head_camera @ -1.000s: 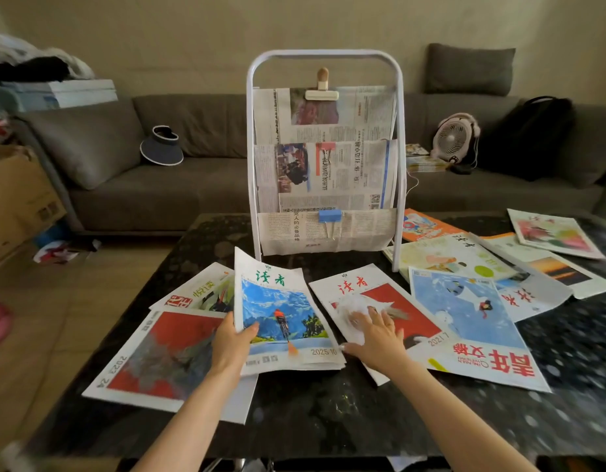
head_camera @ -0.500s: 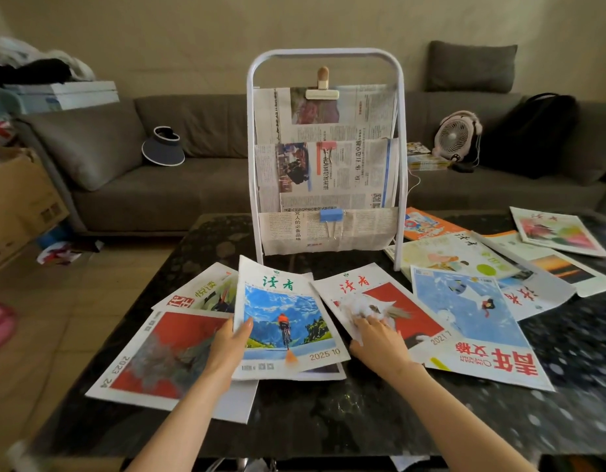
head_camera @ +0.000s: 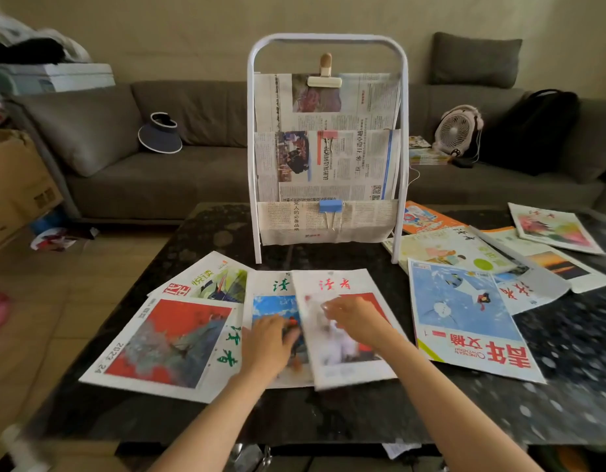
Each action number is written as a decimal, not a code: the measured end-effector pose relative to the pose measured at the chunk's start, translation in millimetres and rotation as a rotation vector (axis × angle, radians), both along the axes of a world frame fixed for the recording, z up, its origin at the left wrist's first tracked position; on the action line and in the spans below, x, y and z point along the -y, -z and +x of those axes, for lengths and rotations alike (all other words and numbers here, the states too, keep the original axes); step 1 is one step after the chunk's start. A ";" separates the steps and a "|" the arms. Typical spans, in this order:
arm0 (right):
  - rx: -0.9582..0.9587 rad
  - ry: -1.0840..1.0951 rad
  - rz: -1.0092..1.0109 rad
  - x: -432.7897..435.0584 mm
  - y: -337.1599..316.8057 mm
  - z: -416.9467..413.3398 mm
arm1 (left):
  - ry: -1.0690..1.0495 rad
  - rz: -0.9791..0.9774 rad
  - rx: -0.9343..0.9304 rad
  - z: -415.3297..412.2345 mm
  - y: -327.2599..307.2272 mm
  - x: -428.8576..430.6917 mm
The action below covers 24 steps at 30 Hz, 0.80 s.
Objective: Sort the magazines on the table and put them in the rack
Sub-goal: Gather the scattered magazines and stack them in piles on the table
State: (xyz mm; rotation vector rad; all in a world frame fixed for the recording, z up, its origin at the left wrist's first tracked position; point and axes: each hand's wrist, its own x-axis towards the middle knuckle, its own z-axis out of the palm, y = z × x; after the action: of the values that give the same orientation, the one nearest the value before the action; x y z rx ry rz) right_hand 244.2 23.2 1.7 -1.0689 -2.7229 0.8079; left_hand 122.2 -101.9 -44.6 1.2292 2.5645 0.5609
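A white-framed rack [head_camera: 250, 165] lined with newspaper stands at the far side of the dark table [head_camera: 329, 413]. In front of it lie a blue-cover magazine [head_camera: 271, 304] and a red-title magazine [head_camera: 332, 284], which overlaps the blue one's right edge. My left hand [head_camera: 269, 342] lies palm down on the blue cover, fingers curled at the red-title magazine's edge. My right hand [head_camera: 359, 321] presses on the red-title magazine. A red-cover magazine [head_camera: 172, 342] and a green-and-yellow one [head_camera: 209, 281] lie to the left. A sky-blue magazine [head_camera: 461, 301] lies to the right.
Several more magazines [head_camera: 448, 250] are spread over the table's right side, one with a pink cover [head_camera: 553, 229] at the far corner. Behind the table is a grey sofa [head_camera: 158, 178] with a visor [head_camera: 160, 132], a small fan [head_camera: 456, 131] and a black backpack [head_camera: 533, 131]. A cardboard box [head_camera: 15, 185] stands at the left.
The red-title magazine has slid left under my right hand and now overlaps the blue-cover one. The blue-cover magazine, tilted up before, now lies flat under my left hand.
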 end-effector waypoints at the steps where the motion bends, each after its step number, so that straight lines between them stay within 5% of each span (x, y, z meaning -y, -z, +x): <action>1: -0.002 -0.006 -0.009 -2.2 0.3 1.9 | -0.048 0.097 0.045 -3.2 -1.7 0.8; 6: 0.059 0.440 -0.064 -35.0 17.7 36.9 | 0.233 -0.300 -0.059 2.5 7.8 13.7; 10: 0.050 0.503 -0.299 -40.7 24.2 40.3 | -0.273 0.107 -0.003 2.1 7.9 6.8; 13: -0.061 0.516 -0.477 -33.7 26.5 31.4 | -0.518 0.311 0.295 -14.8 5.7 4.5; 16: -0.152 0.497 -0.589 -24.7 29.8 24.7 | -0.458 0.397 0.654 -24.0 1.1 7.8; 21: -0.394 0.478 -0.592 -23.2 31.7 20.5 | -0.202 0.355 0.692 -25.6 -2.8 12.7; 24: -0.374 0.498 -0.515 -27.4 33.2 18.0 | -0.093 0.345 0.666 -17.5 -3.7 9.6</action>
State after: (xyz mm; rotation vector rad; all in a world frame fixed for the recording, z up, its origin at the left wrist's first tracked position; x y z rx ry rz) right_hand 262.2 50.7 -31.5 -1.4224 -1.8631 1.4620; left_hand 104.7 -111.6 -41.0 0.8134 2.0083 1.2327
